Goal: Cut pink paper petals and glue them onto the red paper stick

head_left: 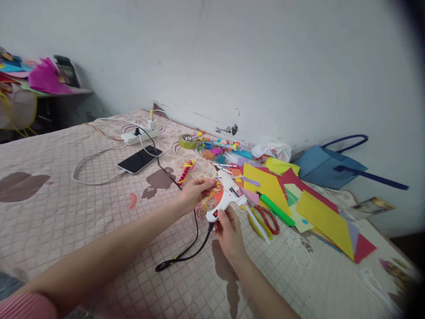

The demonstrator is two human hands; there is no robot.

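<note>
A white glue gun (229,194) with an orange trigger lies tilted at the middle of the view. My right hand (229,232) grips the end of its handle, by the red switch, with the thumb on top. From its back end sticks a pale glue stick (259,223). My left hand (195,194) is closed in a pinch near the nozzle; whatever lies between those fingertips is too small to make out. Yellow and orange paper shreds (207,204) show between the hands. A black cord (202,246) runs from the handle and loops on the bed-like covered surface.
A phone (139,159) charges beside a white power strip (141,136). Red-handled scissors (270,219), a green cutter (277,210) and coloured paper sheets (327,219) lie to the right. Green tape (187,141) and a blue bag (328,166) stand near the wall.
</note>
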